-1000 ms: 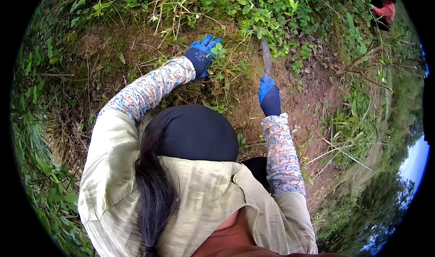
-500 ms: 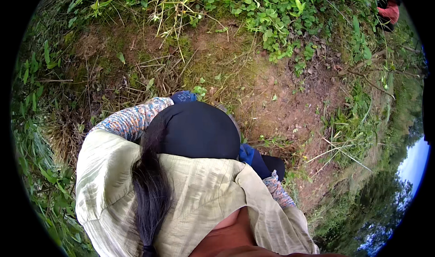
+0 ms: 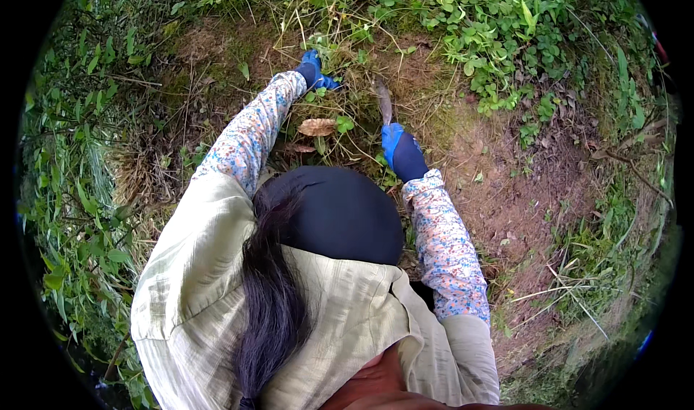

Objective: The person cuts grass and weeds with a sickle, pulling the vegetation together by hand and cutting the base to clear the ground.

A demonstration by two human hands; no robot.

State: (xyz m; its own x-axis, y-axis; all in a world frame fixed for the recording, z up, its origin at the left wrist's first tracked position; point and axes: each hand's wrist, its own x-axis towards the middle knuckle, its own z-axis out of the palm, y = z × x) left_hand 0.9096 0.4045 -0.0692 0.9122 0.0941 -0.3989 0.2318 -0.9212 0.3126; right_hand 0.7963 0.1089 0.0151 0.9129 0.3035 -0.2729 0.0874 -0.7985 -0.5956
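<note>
My left hand (image 3: 313, 71), in a blue glove, reaches out to the weeds (image 3: 334, 54). Its thumb and fingers are spread apart at the edge of the dry grass and green stems. To its right, my right hand (image 3: 401, 150), also gloved in blue, is closed around the lower end of a narrow grey blade-like tool (image 3: 384, 103). The tool points away from me, its far tip among dry grass; its exact kind is unclear. A curled brown leaf (image 3: 318, 127) lies between my arms, near a small green plant (image 3: 345, 124).
Dense green leafy plants (image 3: 499, 48) grow along the far side. Bare reddish soil (image 3: 491, 178) spreads to the right, with a dry branch (image 3: 636, 168) and pale cut stalks (image 3: 571, 294). Tall grass and shrubs (image 3: 79, 215) stand at the left. My dark-clad knee (image 3: 340, 215) is close in front.
Both hands have moved forward from beside my knee to the weeds, and my arms are stretched out. The grey tool now shows clearly in my right hand. The view has shifted slightly.
</note>
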